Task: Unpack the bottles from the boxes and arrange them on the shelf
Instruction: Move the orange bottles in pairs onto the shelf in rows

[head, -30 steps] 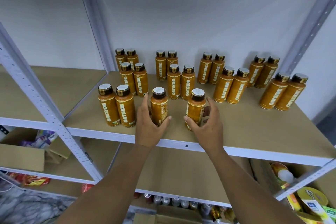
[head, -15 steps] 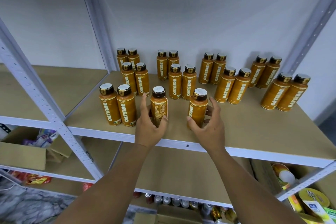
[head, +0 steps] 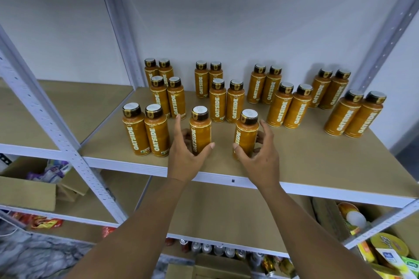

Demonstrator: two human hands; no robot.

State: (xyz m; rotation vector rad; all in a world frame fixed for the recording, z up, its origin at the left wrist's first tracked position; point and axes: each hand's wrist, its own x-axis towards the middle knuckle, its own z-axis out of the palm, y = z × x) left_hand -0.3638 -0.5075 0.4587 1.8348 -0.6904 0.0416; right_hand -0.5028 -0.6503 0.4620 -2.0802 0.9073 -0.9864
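Observation:
Several orange bottles with dark caps stand in pairs on the tan shelf board (head: 317, 165). Two single bottles stand upright near the shelf's front edge. My left hand (head: 188, 156) holds the left bottle (head: 200, 129), thumb on its right side and fingers curled behind it. My right hand (head: 260, 156) holds the right bottle (head: 246, 136), thumb at its front left and fingers round its right side. A pair of bottles (head: 145, 131) stands just left of my left hand.
White metal uprights (head: 56, 133) frame the shelf bays. An open cardboard box (head: 27, 190) with packets sits on the lower left shelf. Cans (head: 213, 248) line the bottom shelf, and colourful packages (head: 390, 253) fill the lower right.
Both hands stay wrapped round the same two bottles. The right bottle has shifted a little to the right; the left one has hardly moved.

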